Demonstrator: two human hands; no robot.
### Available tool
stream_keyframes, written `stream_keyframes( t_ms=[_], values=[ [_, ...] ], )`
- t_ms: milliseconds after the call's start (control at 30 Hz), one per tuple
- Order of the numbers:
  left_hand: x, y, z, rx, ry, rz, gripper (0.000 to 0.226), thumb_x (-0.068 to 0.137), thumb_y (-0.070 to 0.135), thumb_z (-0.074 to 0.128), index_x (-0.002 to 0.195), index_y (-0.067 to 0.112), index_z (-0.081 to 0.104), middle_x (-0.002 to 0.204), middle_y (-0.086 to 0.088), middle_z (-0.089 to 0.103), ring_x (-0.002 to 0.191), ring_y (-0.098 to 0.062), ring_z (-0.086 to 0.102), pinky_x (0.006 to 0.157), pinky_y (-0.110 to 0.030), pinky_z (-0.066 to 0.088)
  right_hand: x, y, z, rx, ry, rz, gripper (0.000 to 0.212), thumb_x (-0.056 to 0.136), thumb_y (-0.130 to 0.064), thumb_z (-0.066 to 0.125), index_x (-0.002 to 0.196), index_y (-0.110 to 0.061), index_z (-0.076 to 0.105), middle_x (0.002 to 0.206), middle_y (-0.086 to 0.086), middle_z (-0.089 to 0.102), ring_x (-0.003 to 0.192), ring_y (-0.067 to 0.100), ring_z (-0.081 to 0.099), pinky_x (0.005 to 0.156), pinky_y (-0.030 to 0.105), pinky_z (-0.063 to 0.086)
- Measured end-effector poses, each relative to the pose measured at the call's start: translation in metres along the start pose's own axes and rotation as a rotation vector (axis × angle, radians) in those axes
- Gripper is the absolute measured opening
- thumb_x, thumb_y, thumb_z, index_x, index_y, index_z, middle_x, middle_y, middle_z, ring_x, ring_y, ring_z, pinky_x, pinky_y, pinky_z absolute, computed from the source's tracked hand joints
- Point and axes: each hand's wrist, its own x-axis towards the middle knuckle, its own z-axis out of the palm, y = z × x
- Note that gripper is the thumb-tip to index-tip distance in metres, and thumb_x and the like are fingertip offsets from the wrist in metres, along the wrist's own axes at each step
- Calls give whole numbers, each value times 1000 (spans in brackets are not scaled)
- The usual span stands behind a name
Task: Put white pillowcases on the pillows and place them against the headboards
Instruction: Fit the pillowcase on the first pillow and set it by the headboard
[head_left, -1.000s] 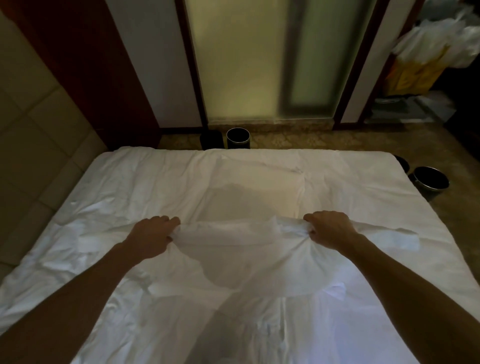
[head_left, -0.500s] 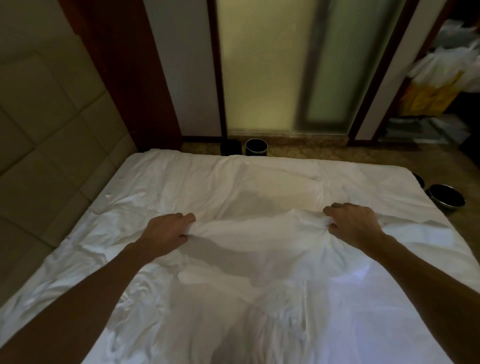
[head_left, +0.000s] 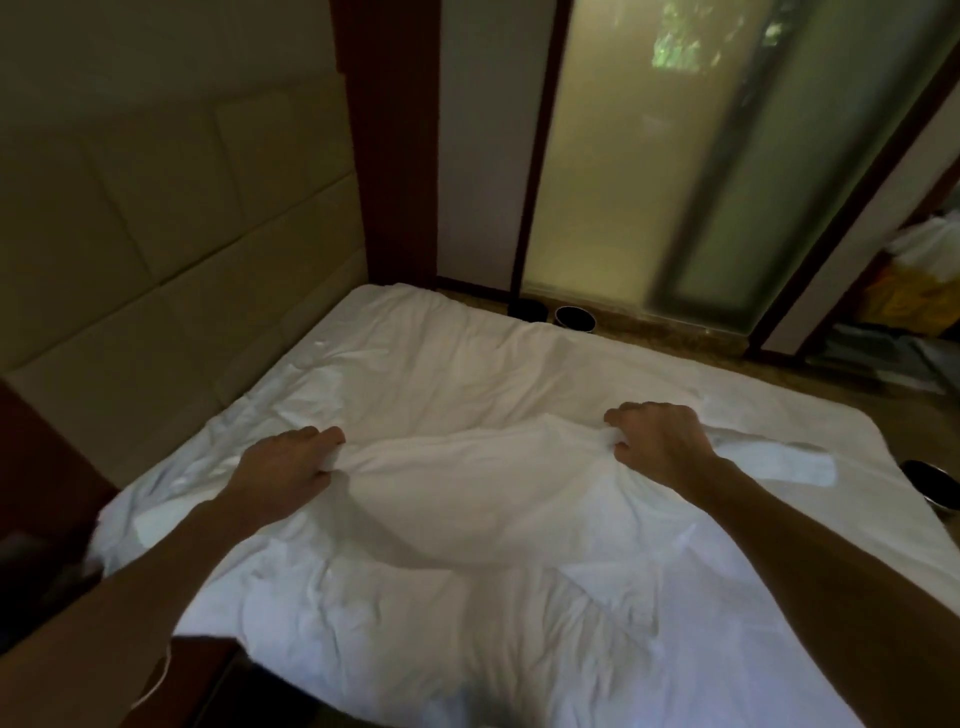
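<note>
A white pillowcase (head_left: 478, 499) is stretched out over the white bed (head_left: 415, 364), bulging in the middle between my hands. My left hand (head_left: 291, 462) grips its far edge on the left. My right hand (head_left: 657, 441) grips the same edge on the right. Both fists are closed on the fabric, with the cloth pulled taut between them. Whether a pillow is inside the case is hard to tell. The padded beige headboard (head_left: 171, 249) stands along the bed's left side.
A dark wooden nightstand (head_left: 47, 499) sits at the near left, another dark edge (head_left: 208, 675) below my left arm. Round dark bins stand on the floor beyond the bed (head_left: 574, 318) and at the right (head_left: 932, 480). A frosted glass door (head_left: 649, 182) is behind.
The view has swung up and to the left, bringing the headboard into sight. My hands have kept their grip and lifted the pillowcase edge, which now bulges more between them.
</note>
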Motion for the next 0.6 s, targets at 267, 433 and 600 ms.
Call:
stream_keyframes(
  t_ms=[267,433,600],
  values=[
    [-145,-50,8,-52,-23,-266,55,71,28,75,119,32,49,88,2,63,82,-23,67,57,-29,46,48,-116,-30,-44,-49,-226,31,88,-34,54,118,-32,61,106,-10,68,91,17,66,73,31,54],
    [-184,-47,7,-38,-47,-361,44,78,33,65,120,31,51,95,5,62,90,-19,65,61,-30,41,74,-148,-43,-91,-21,-290,29,88,-32,53,116,-33,61,107,-10,67,93,16,65,73,31,53],
    [-197,-45,6,-63,-53,-499,37,82,36,59,118,35,48,101,9,60,95,-17,62,69,-32,46,97,-168,-50,-90,21,-386,30,90,-33,54,120,-32,60,109,-9,66,95,16,64,71,30,51]
  ],
)
